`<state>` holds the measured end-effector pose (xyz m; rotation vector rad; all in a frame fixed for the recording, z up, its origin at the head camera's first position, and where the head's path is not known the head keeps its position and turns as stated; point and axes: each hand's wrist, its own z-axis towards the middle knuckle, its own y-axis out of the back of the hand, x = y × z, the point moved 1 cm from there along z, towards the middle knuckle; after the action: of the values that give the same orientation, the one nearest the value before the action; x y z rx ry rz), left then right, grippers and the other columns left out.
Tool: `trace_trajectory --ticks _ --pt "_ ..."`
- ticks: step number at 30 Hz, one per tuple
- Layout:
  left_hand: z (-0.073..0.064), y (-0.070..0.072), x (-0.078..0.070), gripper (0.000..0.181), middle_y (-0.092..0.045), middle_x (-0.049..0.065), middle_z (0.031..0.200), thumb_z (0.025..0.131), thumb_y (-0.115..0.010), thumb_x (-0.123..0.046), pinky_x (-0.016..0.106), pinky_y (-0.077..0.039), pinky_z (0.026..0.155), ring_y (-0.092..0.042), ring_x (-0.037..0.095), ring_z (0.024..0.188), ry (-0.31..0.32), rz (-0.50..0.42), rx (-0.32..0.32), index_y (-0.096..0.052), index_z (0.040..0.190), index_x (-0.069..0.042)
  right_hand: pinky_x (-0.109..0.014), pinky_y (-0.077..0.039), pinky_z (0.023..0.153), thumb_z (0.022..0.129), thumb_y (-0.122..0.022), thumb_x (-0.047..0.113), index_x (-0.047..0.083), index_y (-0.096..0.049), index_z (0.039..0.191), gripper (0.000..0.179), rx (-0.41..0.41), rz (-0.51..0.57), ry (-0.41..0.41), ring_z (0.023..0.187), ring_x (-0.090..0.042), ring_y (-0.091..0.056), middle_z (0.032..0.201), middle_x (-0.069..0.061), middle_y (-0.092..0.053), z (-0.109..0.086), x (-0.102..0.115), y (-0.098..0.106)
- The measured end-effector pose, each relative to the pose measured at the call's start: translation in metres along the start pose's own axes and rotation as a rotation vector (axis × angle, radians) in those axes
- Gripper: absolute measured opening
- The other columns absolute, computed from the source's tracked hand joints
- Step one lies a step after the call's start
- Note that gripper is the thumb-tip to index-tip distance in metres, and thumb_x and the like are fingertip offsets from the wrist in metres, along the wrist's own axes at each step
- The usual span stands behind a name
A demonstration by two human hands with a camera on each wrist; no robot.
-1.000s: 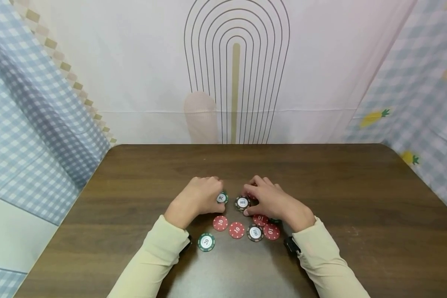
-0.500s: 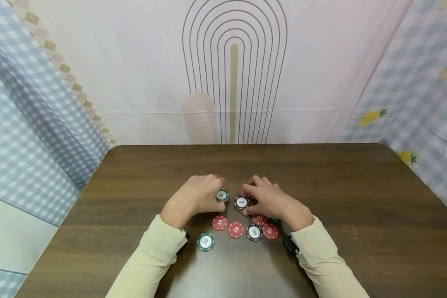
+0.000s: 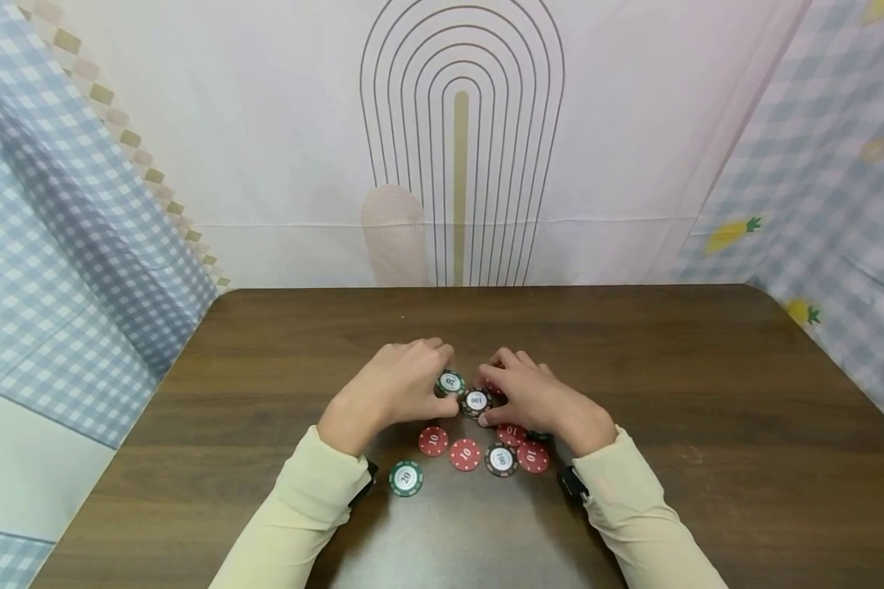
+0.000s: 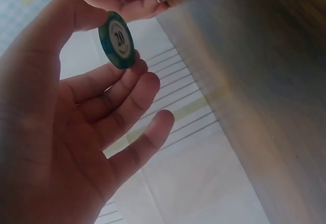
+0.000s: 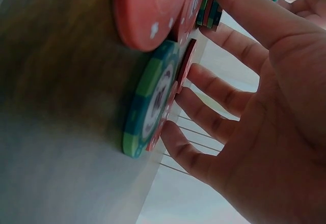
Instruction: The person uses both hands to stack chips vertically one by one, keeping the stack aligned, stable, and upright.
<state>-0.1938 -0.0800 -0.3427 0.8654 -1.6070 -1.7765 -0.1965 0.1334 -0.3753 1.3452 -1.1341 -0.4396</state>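
A green poker chip marked 20 is pinched between the thumb and a fingertip of my left hand, raised off the table. Just right of it, a short stack of chips has a black 100 chip on top. My right hand grips that stack between thumb and index finger. In the right wrist view, its other fingertips touch or lie close to red chips on the table. Another green chip lies under the right palm, mostly hidden in the head view.
Nearer the body lie red 10 chips, a flat black 100 chip and a green 20 chip. The brown wooden table ends at a patterned white cloth. Checked blue cloth hangs at the left.
The left hand has moved slightly right with its green chip, closer to the stack. The right hand keeps its hold with little movement.
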Motion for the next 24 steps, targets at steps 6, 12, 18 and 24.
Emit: trace_trajectory --ticks 6,12,18,24 --pt "0.003 -0.002 -0.006 0.029 -0.065 -0.006 0.095 0.086 -0.078 -0.040 0.030 -0.053 0.063 -0.060 0.010 0.077 -0.013 0.009 -0.034 -0.069 0.101 -0.016 -0.069 -0.039 0.106 0.094 -0.082 0.033 0.019 -0.067 0.128 0.040 -0.002 -0.010 0.002 0.121 -0.030 -0.048 0.130 -0.008 -0.054 0.000 0.000 0.000" --pt "0.008 -0.008 -0.016 0.031 -0.066 -0.002 0.093 0.088 -0.077 -0.042 0.037 -0.056 0.062 -0.065 0.017 0.080 -0.018 0.020 -0.014 -0.067 0.097 -0.014 -0.070 -0.039 0.106 0.093 -0.082 0.032 0.013 -0.065 0.134 0.049 -0.007 -0.030 -0.003 0.125 -0.033 -0.048 0.134 -0.012 -0.053 -0.001 0.001 0.000" --pt "0.010 -0.015 -0.024 0.034 -0.069 0.000 0.093 0.087 -0.078 -0.047 0.043 -0.058 0.063 -0.069 0.021 0.081 0.015 0.094 0.031 -0.068 0.093 -0.015 -0.067 -0.041 0.104 0.093 -0.083 0.030 0.015 -0.066 0.129 0.043 -0.011 -0.036 0.000 0.123 -0.032 -0.048 0.132 -0.011 -0.054 -0.001 0.002 0.001" --pt "0.012 -0.020 -0.029 0.036 -0.069 -0.001 0.091 0.088 -0.079 -0.051 0.041 -0.058 0.061 -0.067 0.017 0.076 0.029 0.113 0.048 -0.070 0.093 -0.016 -0.065 -0.042 0.102 0.092 -0.083 0.030 0.016 -0.066 0.128 0.042 -0.022 -0.031 0.009 0.122 -0.032 -0.049 0.131 -0.010 -0.054 -0.001 0.002 0.000"
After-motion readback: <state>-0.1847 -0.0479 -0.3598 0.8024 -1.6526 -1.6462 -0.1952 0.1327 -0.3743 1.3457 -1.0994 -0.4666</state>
